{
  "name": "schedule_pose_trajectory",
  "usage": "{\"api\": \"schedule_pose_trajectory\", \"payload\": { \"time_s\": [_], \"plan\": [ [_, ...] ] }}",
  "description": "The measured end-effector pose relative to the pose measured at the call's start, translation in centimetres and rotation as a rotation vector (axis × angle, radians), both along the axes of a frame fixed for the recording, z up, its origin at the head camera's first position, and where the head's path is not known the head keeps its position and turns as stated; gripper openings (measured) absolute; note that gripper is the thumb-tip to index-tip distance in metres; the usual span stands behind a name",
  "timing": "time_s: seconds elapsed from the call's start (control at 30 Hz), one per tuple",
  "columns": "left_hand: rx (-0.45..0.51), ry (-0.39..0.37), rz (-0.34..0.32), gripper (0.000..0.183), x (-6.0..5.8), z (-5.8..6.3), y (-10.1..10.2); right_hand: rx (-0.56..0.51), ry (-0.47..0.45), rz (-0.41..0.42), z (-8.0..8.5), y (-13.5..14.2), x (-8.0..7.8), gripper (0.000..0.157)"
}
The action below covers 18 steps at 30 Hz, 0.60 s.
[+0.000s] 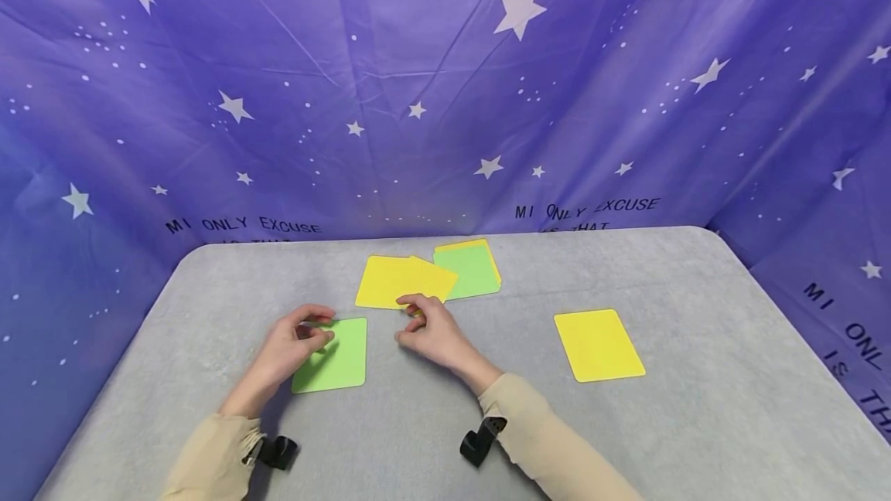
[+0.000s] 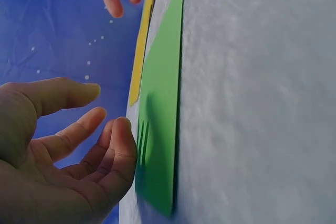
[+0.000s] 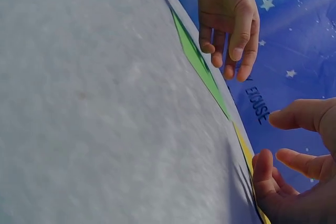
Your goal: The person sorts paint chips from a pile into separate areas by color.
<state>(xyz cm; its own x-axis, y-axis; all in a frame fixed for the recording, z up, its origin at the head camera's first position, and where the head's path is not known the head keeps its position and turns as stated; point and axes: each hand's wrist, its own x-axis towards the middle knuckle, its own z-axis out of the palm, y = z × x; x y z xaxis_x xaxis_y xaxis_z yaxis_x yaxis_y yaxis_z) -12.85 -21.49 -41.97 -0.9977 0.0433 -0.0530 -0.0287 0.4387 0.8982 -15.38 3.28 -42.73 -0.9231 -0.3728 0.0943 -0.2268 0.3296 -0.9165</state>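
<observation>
My left hand (image 1: 288,342) hovers over the left part of a green square card (image 1: 348,354), its fingers loosely bent with nothing between them. In the left wrist view the thumb and fingers of the left hand (image 2: 79,145) stand apart beside the green card (image 2: 163,93). My right hand (image 1: 435,331) is at the near edge of overlapping yellow cards (image 1: 390,281), fingers relaxed and thumb apart. The right wrist view shows a gap between thumb and fingers of the right hand (image 3: 299,156), with no card in it.
Behind the right hand, a green card (image 1: 469,265) lies partly over a yellow one. A separate yellow card (image 1: 600,346) lies to the right on the grey table (image 1: 710,424). A purple star-patterned cloth (image 1: 418,45) hangs behind the table.
</observation>
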Motion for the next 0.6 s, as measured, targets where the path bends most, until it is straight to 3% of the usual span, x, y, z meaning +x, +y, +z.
{"api": "schedule_pose_trajectory", "payload": {
  "time_s": [0.47, 0.6],
  "plan": [
    [0.038, -0.003, -0.010, 0.034, -3.5, -0.1, 1.9, -0.032, -0.113, -0.073, 0.4, 1.2, -1.4, 0.055],
    [0.097, -0.031, 0.003, 0.037, -4.7, 0.1, 2.5, -0.043, -0.143, -0.090, 0.5, 1.3, -1.8, 0.058]
  ]
}}
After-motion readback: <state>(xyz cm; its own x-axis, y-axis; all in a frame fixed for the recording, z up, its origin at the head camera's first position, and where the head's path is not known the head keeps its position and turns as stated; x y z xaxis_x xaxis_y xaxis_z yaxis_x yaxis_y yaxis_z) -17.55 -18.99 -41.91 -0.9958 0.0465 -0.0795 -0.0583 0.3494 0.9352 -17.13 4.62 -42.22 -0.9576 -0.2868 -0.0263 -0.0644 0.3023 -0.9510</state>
